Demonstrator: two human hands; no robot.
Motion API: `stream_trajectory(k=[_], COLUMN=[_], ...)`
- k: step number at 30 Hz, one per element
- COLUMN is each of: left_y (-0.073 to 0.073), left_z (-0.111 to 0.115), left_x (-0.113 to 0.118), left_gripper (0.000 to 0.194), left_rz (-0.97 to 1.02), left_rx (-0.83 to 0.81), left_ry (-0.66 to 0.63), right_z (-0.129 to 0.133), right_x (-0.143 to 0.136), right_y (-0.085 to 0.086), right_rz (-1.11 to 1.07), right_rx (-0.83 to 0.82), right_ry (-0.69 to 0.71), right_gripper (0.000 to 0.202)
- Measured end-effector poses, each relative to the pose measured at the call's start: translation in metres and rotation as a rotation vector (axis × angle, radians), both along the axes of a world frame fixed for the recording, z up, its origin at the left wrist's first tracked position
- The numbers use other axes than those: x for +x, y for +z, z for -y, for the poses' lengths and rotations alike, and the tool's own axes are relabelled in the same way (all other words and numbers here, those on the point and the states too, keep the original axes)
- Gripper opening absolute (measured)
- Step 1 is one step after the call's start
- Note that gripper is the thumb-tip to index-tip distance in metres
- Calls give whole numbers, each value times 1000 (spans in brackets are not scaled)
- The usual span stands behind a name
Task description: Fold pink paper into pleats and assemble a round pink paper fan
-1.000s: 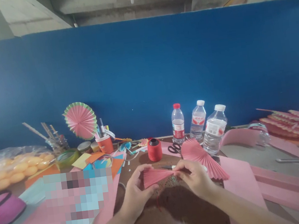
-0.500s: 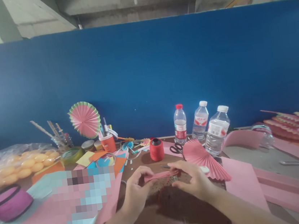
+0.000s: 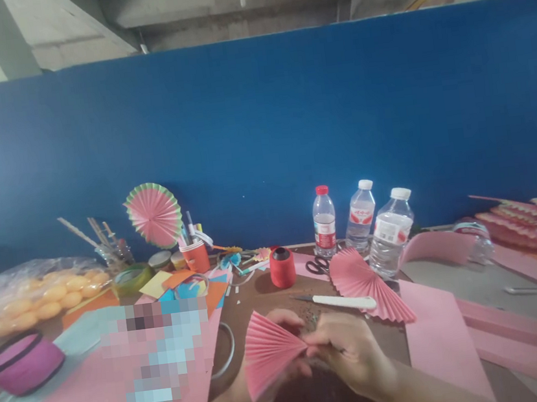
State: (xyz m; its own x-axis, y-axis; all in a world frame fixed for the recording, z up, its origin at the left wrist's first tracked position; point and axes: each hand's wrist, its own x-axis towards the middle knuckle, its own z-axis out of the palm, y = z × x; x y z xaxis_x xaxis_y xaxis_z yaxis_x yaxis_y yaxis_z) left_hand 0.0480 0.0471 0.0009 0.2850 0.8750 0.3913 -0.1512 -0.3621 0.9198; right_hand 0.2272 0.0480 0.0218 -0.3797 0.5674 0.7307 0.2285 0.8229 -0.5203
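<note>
A pleated pink paper fan (image 3: 270, 354) is spread toward the left between my hands, its folds gathered to a point on the right. My left hand (image 3: 287, 319) is behind it, mostly covered by the paper, with fingers curled around its back. With thumb and fingers, my right hand (image 3: 352, 347) pinches the gathered end. Just beyond the right hand lies a white-handled craft knife (image 3: 344, 300). Its tip points left, and its handle end rests against a second pink pleated fan (image 3: 370, 286) on the brown table.
A red thread spool (image 3: 282, 268) and black-handled scissors (image 3: 317, 265) lie farther back, near several water bottles (image 3: 324, 223). Pink paper sheets (image 3: 442, 336) flank both sides. A purple fabric bowl (image 3: 22, 365) and a bag of orange balls (image 3: 50, 296) sit left.
The pink folded strip, held flat between both hands before, is now fanned out to the left. My right hand has closed on its gathered end, and the knife is more visible.
</note>
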Motion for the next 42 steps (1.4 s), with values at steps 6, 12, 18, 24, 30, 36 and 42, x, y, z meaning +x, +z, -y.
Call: stream_trajectory(k=[6,12,18,24,30,36,42], left_y=[12,3,0,7,6,5,-7], left_z=[5,-5,3,0,-8,-10,-14], left_x=[4,3,6,16,5,3,1], left_gripper=[12,10,22,33,24,21,28], left_rz=[87,186,166,303,60,99,417], left_rx=[-194,-216,-375,-442,-419,-321,-381], left_ry=[39,1,3,9,291,339,335], right_z=[-7,-12,-10,-14,-20,-27,-24], right_x=[0,1,4,5,-7,-9,-8], right_y=[-12,-16,-16,-21,-19,-23,-20], right_rz=[101,364,454,595,25,-438,-797], right_rx=[-116,114,380,295,-590,-949,-1035], right_ry=[-130,-171,-130,-283,-82,-44,163], right_gripper=[14,22,31,20,34,17,21])
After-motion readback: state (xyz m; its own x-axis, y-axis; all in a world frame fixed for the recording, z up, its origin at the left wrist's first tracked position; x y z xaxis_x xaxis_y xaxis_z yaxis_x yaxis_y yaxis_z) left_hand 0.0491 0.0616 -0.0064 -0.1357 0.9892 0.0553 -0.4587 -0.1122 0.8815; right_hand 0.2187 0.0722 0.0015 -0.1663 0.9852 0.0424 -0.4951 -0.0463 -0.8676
